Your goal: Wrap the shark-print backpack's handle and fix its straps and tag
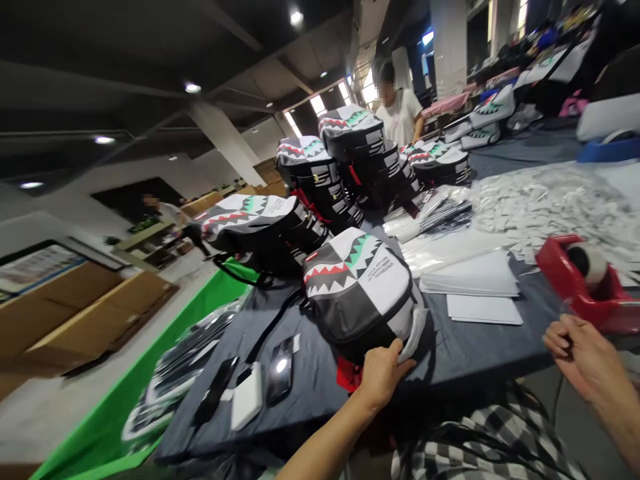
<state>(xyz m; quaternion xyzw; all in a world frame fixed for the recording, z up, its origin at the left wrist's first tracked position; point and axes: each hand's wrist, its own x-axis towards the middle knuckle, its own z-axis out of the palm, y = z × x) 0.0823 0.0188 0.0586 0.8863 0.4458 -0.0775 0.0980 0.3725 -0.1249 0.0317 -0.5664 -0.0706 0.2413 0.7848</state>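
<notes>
through the head view i saw the backpack (pixel 360 287) on the dark tabletop (pixel 473 353), at the centre of the frame. my left hand (pixel 384 370) was closed on its near lower edge, thumb along the side. my right hand (pixel 583 353), lower right, had its fingers curled in just below the red tape dispenser (pixel 595 307); i couldn't tell whether it held anything. a phone (pixel 281 370) lay left of the backpack, white sheets (pixel 470 277) to its right.

The left forearm rises from 6 o'clock to the left hand (pixel 385 370) at 5 o'clock, fingers bent in a grip; the right hand (pixel 583 350), at 4 o'clock, has its fingers curled.
</notes>
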